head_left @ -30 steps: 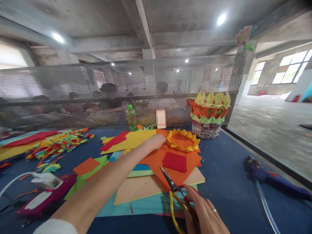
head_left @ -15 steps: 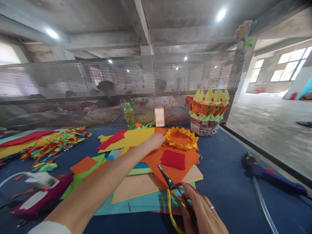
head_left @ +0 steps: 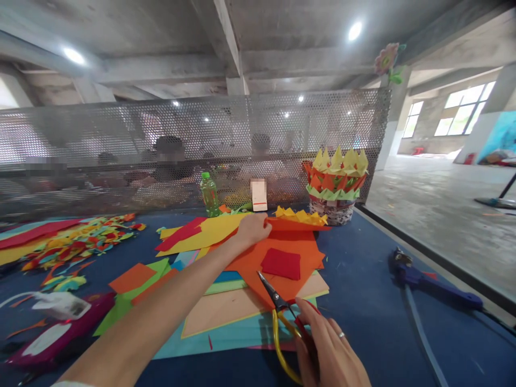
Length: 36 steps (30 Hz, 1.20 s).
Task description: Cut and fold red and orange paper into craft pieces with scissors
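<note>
My left hand reaches across the table, fingers closed on the edge of an orange paper sheet and lifting its far side. The raised sheet partly hides a yellow ring of folded paper points behind it. A small red paper square lies on the orange paper nearer me. At the near side my right hand is closed around scissors, blades pointing up and left. Red and yellow handle parts show by the fingers. Below lie peach paper and light-blue paper sheets.
Paper scraps and a magenta power strip lie left. A green bottle and a pointed-paper basket stand before the perforated screen. A blue glue gun with a glue stick lies right.
My left hand has taken hold of the orange sheet and raised its far edge, partly covering the yellow ring. My right hand still holds the scissors. The view has shifted slightly.
</note>
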Available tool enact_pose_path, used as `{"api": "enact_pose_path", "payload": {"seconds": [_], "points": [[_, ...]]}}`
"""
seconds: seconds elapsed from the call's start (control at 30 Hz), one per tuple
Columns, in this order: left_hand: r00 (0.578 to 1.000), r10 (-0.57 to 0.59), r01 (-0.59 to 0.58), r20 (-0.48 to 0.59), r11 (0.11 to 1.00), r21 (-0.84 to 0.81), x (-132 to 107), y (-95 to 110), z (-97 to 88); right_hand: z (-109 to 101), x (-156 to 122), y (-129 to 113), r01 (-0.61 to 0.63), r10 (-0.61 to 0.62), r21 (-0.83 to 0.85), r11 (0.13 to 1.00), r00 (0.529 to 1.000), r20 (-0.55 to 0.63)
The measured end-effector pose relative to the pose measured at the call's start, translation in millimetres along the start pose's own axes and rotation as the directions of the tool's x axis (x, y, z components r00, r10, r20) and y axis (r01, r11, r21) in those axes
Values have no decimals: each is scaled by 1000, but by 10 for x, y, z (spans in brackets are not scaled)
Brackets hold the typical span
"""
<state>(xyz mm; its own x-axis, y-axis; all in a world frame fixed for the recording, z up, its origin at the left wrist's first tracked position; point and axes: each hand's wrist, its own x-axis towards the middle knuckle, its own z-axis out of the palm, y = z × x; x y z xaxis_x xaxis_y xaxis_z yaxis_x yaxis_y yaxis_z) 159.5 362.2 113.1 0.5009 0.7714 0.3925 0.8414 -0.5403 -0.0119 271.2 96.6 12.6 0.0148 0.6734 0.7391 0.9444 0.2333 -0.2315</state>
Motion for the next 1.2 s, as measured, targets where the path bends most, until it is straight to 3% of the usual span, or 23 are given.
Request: {"api": "enact_pose_path", "payload": {"seconds": [0.17,0.37,0.57,0.73,0.87,0.97,1.07,1.13,1.2], "points": [[997,55,-62,-48,986,-155,194,-33,-253,-61,31,19,48,-47,-33,998,999,18],[988,106,-135,-112,943,-303,250,-85,-557,-99,60,61,108,-107,-56,993,994,23],[977,35,-117,-211,913,-391,179,-190,-887,-110,45,61,79,-78,-22,997,996,44],[938,-39,-112,-345,907,-406,-40,-273,-1315,-102,10,83,91,-88,-59,994,995,55],[871,-81,-98,-484,938,-334,-417,-272,-1632,-135,62,30,99,-96,-98,990,995,37],[829,-43,-71,-558,981,-180,-854,-218,-1750,-230,79,38,126,-128,-135,983,992,0],[783,6,-44,-622,998,-46,-1414,-138,-1729,-412,-2,175,83,-76,-200,976,996,43],[737,85,-93,-670,995,24,-1829,-79,-1629,-569,-82,301,-17,49,-224,975,989,137],[698,202,-187,-687,978,98,-2245,-17,-1460,-717,-136,397,-173,233,-267,948,949,212]]}}
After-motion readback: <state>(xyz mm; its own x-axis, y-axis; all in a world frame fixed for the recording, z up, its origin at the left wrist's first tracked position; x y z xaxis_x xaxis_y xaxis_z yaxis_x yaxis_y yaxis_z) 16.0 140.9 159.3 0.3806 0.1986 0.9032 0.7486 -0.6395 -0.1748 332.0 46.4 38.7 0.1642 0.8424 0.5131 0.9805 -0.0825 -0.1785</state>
